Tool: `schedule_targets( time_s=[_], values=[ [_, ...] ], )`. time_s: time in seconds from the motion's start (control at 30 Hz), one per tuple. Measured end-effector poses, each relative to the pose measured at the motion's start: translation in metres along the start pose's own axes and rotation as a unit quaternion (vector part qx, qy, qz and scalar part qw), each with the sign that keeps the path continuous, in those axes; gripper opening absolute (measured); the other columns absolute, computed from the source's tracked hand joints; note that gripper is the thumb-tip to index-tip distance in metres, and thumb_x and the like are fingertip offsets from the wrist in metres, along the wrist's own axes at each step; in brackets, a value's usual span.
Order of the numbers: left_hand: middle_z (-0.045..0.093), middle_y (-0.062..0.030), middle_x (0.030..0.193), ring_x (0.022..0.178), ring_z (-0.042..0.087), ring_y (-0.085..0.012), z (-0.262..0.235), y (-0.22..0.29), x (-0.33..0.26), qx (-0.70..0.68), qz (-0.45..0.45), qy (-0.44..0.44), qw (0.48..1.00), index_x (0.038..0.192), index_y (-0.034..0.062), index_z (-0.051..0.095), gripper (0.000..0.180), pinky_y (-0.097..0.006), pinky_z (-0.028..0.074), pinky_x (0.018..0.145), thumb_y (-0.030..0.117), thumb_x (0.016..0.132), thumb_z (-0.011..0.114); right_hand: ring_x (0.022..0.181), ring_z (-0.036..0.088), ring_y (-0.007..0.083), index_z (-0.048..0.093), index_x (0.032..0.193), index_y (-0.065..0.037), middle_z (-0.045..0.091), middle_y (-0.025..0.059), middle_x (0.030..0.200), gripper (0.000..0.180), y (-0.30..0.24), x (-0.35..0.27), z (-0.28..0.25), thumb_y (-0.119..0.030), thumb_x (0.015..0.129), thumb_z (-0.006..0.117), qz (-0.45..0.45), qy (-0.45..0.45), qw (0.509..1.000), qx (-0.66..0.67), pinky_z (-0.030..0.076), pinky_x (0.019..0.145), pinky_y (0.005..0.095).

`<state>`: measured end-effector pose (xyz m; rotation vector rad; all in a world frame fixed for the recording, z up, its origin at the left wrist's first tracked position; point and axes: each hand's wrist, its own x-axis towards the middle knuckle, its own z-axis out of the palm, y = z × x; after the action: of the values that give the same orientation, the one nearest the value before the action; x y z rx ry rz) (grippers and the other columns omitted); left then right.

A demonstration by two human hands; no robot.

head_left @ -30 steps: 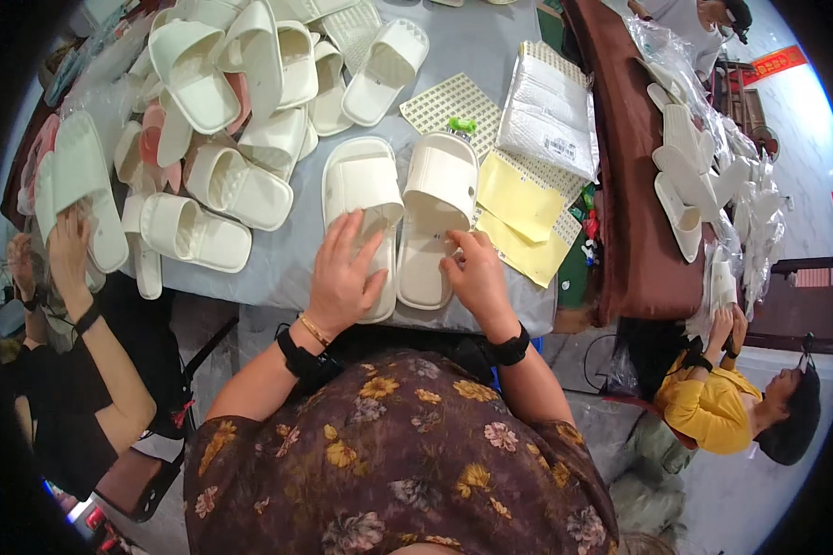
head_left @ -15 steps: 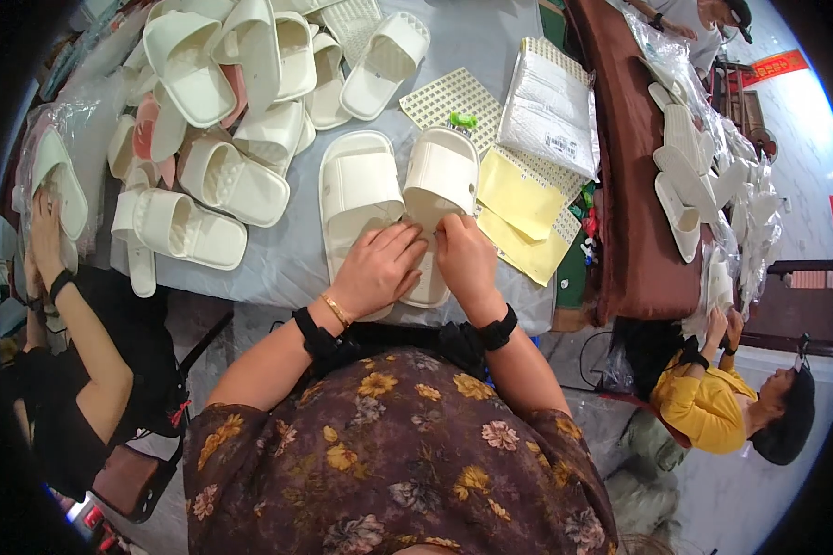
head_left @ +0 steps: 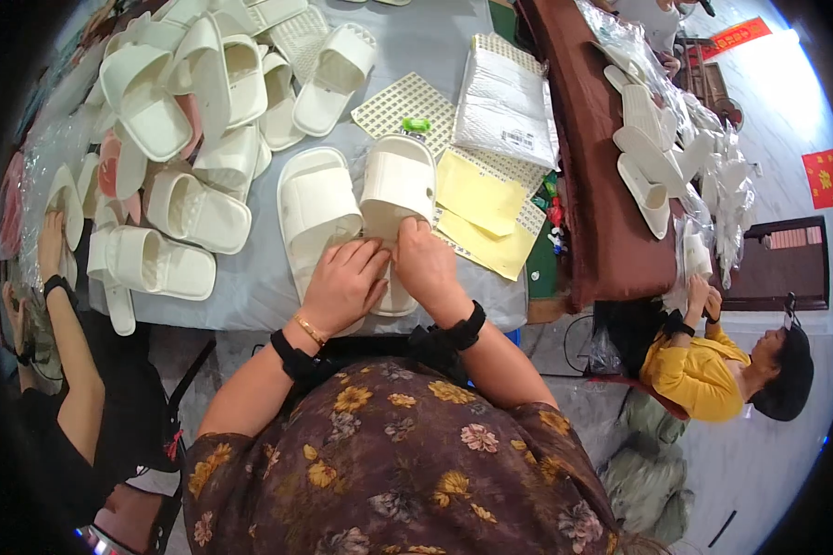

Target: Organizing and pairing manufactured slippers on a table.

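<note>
Two white slide sandals lie side by side on the grey table (head_left: 250, 296) in front of me. My left hand (head_left: 342, 285) and my right hand (head_left: 428, 268) meet at the heel end of the right sandal (head_left: 398, 190), fingers pinching it together. The left sandal (head_left: 317, 205) lies flat just beside my left hand, partly under it. What my fingertips pinch is too small to make out.
A heap of white slides (head_left: 185, 120) fills the table's left. Yellow sheets (head_left: 481, 199), perforated white mats (head_left: 407, 104) and a stack of clear bags (head_left: 509, 102) lie right. Another person's arm (head_left: 65, 314) reaches in at left; a seated person in yellow (head_left: 703, 361) works at the brown table (head_left: 602, 185).
My left hand moved from the left sandal over to the right one, joining my right hand at its heel. The person at left shifted their arm along the table edge.
</note>
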<state>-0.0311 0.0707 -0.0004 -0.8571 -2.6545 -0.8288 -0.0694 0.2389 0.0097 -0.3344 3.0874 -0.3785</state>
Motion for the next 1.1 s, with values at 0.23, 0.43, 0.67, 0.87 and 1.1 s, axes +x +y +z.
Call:
schedule_targets(
  time_s=[0.23, 0.43, 0.67, 0.87, 1.1],
  values=[
    [0.059, -0.0111, 0.123, 0.116, 0.054, -0.0268, 0.0, 0.005, -0.002, 0.015, -0.015, 0.015, 1.0, 0.121, 0.0038, 0.061, 0.044, -0.041, 0.04, 0.099, 0.021, 0.082, 0.069, 0.072, 0.065, 0.039, 0.051, 0.097, -0.004, 0.061, 0.0189, 0.088, 0.018, 0.006, -0.005, 0.009, -0.015, 0.088, 0.061, -0.008, 0.052, 0.994, 0.096, 0.052, 0.062, 0.0485],
    [0.059, -0.0116, 0.123, 0.117, 0.053, -0.0275, -0.001, 0.005, -0.001, 0.014, -0.019, 0.012, 1.0, 0.121, 0.0036, 0.061, 0.044, -0.041, 0.041, 0.099, 0.022, 0.082, 0.069, 0.074, 0.065, 0.0379, 0.053, 0.092, -0.005, 0.06, 0.0166, 0.087, 0.012, 0.005, -0.003, 0.011, -0.015, 0.089, 0.06, -0.009, 0.056, 0.995, 0.085, 0.052, 0.063, 0.0471],
    [0.057, -0.0114, 0.126, 0.117, 0.053, -0.0293, 0.0, 0.004, -0.003, -0.004, -0.022, 0.014, 1.0, 0.124, 0.0054, 0.06, 0.046, -0.042, 0.04, 0.099, 0.021, 0.082, 0.07, 0.074, 0.067, 0.0361, 0.052, 0.092, -0.005, 0.061, 0.0163, 0.088, 0.015, 0.005, -0.003, 0.008, -0.013, 0.085, 0.062, -0.014, 0.039, 0.997, 0.058, 0.055, 0.063, 0.0451],
    [0.058, -0.0114, 0.125, 0.117, 0.053, -0.0288, 0.001, 0.004, -0.005, 0.001, -0.026, 0.021, 0.999, 0.122, 0.005, 0.061, 0.043, -0.042, 0.04, 0.099, 0.022, 0.083, 0.069, 0.072, 0.065, 0.0364, 0.052, 0.091, -0.005, 0.061, 0.0161, 0.086, 0.014, 0.007, -0.003, 0.008, -0.014, 0.087, 0.062, -0.031, 0.035, 0.998, 0.052, 0.054, 0.061, 0.0454],
    [0.058, -0.0112, 0.125, 0.116, 0.053, -0.0285, 0.002, 0.003, -0.002, -0.008, -0.022, 0.018, 1.0, 0.12, 0.0053, 0.062, 0.042, -0.042, 0.04, 0.099, 0.022, 0.083, 0.068, 0.071, 0.064, 0.0367, 0.054, 0.092, -0.004, 0.062, 0.0184, 0.082, 0.012, 0.024, -0.013, -0.007, -0.014, 0.09, 0.061, -0.056, 0.068, 0.981, 0.17, 0.051, 0.062, 0.0446]
  ],
)
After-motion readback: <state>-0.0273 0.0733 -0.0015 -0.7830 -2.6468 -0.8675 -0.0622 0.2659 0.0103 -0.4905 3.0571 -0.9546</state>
